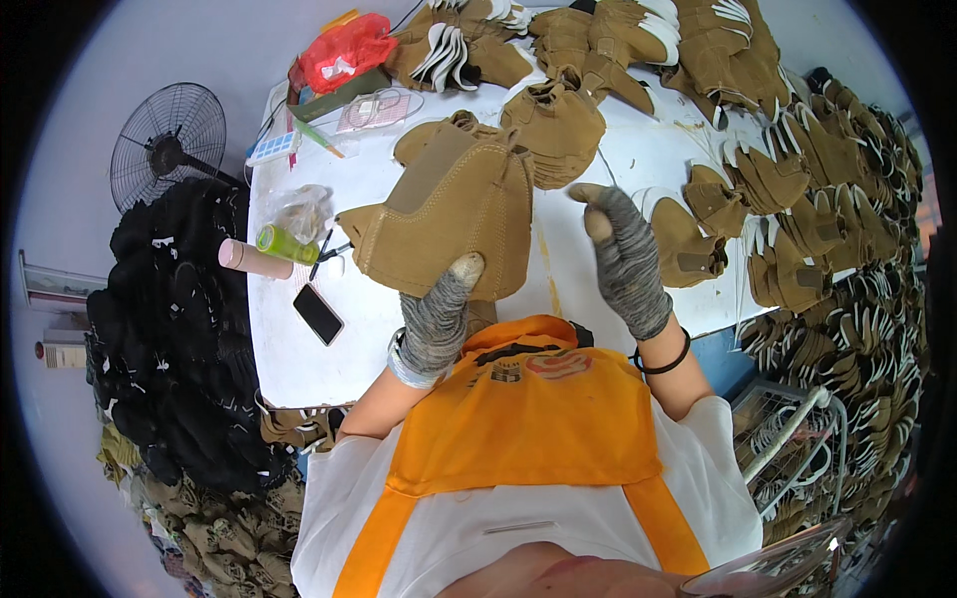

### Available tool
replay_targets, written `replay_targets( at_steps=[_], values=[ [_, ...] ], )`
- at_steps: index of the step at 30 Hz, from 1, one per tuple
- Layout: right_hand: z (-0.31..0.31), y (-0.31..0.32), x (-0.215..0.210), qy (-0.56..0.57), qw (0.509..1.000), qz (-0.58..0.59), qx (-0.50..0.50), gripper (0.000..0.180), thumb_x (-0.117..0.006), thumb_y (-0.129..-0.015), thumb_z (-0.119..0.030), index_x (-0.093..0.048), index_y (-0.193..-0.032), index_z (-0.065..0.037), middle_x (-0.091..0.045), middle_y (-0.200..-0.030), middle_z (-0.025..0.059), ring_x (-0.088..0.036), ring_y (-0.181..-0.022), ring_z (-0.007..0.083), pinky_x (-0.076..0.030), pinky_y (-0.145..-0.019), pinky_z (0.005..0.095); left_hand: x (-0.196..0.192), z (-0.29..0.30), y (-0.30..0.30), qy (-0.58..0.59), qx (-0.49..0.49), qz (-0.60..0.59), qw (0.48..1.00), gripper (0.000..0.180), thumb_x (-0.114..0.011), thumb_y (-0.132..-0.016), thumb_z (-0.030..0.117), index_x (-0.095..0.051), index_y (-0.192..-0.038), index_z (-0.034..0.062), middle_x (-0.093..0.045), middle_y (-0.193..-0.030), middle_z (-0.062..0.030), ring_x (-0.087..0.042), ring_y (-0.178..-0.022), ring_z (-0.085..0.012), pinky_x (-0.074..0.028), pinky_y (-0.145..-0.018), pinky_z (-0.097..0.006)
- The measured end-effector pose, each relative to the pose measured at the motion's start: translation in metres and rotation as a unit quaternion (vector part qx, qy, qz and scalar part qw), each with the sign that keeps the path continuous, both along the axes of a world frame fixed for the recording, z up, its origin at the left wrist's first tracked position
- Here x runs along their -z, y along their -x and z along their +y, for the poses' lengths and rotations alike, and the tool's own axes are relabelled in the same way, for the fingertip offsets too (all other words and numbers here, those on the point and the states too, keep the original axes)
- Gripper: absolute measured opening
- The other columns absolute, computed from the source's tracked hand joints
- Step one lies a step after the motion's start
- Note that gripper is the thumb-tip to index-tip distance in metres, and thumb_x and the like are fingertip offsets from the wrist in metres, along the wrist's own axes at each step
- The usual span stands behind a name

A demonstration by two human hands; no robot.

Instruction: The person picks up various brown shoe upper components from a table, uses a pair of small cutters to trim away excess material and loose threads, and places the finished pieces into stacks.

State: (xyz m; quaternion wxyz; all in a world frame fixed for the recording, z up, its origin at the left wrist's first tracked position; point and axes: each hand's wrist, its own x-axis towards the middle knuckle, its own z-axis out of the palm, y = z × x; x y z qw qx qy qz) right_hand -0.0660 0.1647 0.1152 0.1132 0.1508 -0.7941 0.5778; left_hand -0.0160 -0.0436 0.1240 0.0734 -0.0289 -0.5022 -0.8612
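Left hand [436, 317], in a grey knit glove, grips the lower edge of a tan suede boot upper [444, 219], thumb pressed on its face, and lifts it off the white table [319, 364] in front of the orange apron [528, 409]. Right hand [626, 261], gloved the same, hovers just beside it with the fingers curled loosely and nothing in them. By its look the upper is light and floppy, a napped leather that bends at its stitched seams, so a pinch at the firm sewn edge seems the surest hold; the knit glove should keep it from slipping. On the table to the left lie a black phone [318, 313], a pink tube [255, 259] and a green bottle [285, 243]. Farther off, stacks of like uppers [558, 125] with white lining cover the tabletop and a rack at right, and a red bag [347, 50] sits at the far edge. A black fan [166, 140] stands on the floor.
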Motion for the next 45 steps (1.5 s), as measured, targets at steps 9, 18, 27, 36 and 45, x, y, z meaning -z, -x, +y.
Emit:
replay_targets(
  at_steps=[9, 18, 27, 36, 45],
  values=[
    [-0.021, 0.002, -0.025, -0.172, 0.969, 0.174, 0.036, 0.019, -0.061, -0.086, -0.018, -0.060, -0.101, -0.007, -0.055, -0.087, 0.0128, -0.057, -0.078, 0.0310, -0.047, -0.069, 0.0383, 0.008, 0.002, -0.001, 0.055, 0.044, -0.024, 0.997, 0.060, -0.070, -0.084, 0.021, -0.040, -0.130, -0.0021, -0.056, -0.119, -0.0160, -0.060, -0.104, -0.0234, -0.052, -0.087, -0.033],
    [-0.022, 0.002, -0.017, -0.193, 0.959, 0.199, 0.062, 0.020, -0.065, -0.083, -0.017, -0.060, -0.100, -0.007, -0.057, -0.084, 0.0114, -0.059, -0.076, 0.0304, -0.049, -0.066, 0.0371, 0.015, 0.009, -0.001, 0.076, 0.066, -0.049, 0.994, 0.062, -0.073, -0.081, 0.021, -0.042, -0.130, -0.0003, -0.056, -0.119, -0.0142, -0.058, -0.106, -0.0208, -0.050, -0.087, -0.032],
    [-0.020, 0.004, -0.004, -0.121, 0.983, 0.131, 0.051, 0.015, -0.064, -0.085, -0.016, -0.060, -0.095, -0.005, -0.060, -0.086, 0.0121, -0.061, -0.077, 0.0293, -0.050, -0.070, 0.0361, 0.028, 0.009, 0.003, 0.046, 0.059, -0.070, 0.995, 0.060, -0.074, -0.080, 0.020, -0.044, -0.128, -0.0002, -0.057, -0.118, -0.0132, -0.058, -0.106, -0.0198, -0.050, -0.087, -0.031],
    [-0.012, 0.009, 0.002, -0.157, 0.970, 0.179, 0.041, 0.016, -0.058, -0.091, -0.018, -0.059, -0.096, -0.003, -0.060, -0.085, 0.0124, -0.060, -0.075, 0.0267, -0.048, -0.069, 0.0336, 0.016, 0.009, 0.002, 0.084, 0.058, -0.027, 0.994, 0.055, -0.073, -0.082, 0.016, -0.046, -0.127, 0.0008, -0.057, -0.118, -0.0095, -0.055, -0.106, -0.0175, -0.047, -0.089, -0.029],
    [0.101, 0.035, 0.234, -0.299, 0.929, -0.154, 0.158, 0.036, -0.044, -0.097, -0.027, -0.057, -0.114, 0.001, -0.062, -0.096, 0.0222, -0.059, -0.091, 0.0329, -0.046, -0.083, 0.0387, 0.026, -0.012, 0.007, 0.113, 0.041, -0.036, 0.992, 0.055, -0.076, -0.078, 0.015, -0.050, -0.125, 0.0025, -0.058, -0.117, -0.0081, -0.055, -0.104, -0.0177, -0.046, -0.088, -0.030]
  ],
)
